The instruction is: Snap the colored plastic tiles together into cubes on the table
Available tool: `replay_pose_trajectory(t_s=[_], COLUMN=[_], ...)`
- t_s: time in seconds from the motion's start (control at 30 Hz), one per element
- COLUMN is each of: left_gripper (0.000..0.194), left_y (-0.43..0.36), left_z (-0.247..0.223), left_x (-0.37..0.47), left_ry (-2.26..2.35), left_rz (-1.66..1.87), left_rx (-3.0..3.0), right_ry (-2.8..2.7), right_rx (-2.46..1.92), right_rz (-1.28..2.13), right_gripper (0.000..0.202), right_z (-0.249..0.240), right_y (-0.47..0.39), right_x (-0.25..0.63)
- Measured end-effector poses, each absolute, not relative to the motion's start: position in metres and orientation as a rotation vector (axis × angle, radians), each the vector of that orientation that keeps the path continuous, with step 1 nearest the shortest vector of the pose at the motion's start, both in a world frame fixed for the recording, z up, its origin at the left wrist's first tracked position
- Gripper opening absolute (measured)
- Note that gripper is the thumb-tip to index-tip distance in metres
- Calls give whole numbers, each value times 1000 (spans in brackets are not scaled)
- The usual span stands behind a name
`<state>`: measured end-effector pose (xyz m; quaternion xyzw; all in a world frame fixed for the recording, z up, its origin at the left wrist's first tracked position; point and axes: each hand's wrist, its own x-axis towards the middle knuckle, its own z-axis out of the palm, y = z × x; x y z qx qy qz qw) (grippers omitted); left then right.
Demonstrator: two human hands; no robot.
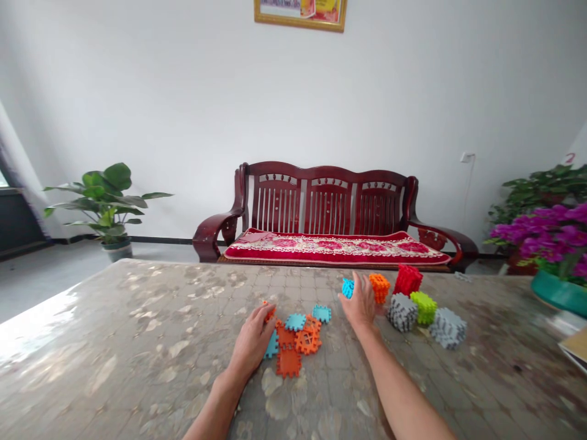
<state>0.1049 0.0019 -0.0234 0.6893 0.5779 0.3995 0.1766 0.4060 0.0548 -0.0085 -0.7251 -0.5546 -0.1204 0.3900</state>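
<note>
My right hand [361,302] has its thumb and fingers around a small blue stack of toothed puzzle tiles [348,288], left of an orange stack [380,288]. My left hand [252,339] is closed at the left edge of a loose pile, with an orange toothed tile [269,313] partly showing at its fingertips. Beside it lie flat orange tiles [288,362] and a blue tile [296,322] on top of them. Another blue tile [321,313] lies a little apart, towards my right hand. Part of a further blue tile [272,345] shows by the left hand.
Right of my right hand stand a red stack [408,280], a green stack [424,307] and two grey stacks [402,312] of tiles. A purple flower pot [557,292] is at the table's right edge. Beyond the patterned table [160,366] is a wooden bench [328,195].
</note>
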Motion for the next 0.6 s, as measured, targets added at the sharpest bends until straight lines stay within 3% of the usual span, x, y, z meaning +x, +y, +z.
replay_pose_trajectory(t_s=[0.27, 0.4, 0.6], left_gripper=[39, 40, 43], left_y=[2, 2, 3], left_z=[-21, -17, -13], left_x=[104, 105, 104], left_ry=[1622, 1596, 1532], left_rz=[1166, 1241, 1305], left_rx=[1864, 1753, 1594], right_ry=[-1566, -1638, -1697], right_rx=[-1951, -1723, -1294], right_rz=[-161, -39, 448], right_gripper=[52, 50, 50], right_z=[-9, -4, 20], right_y=[66, 57, 32], right_x=[421, 413, 358])
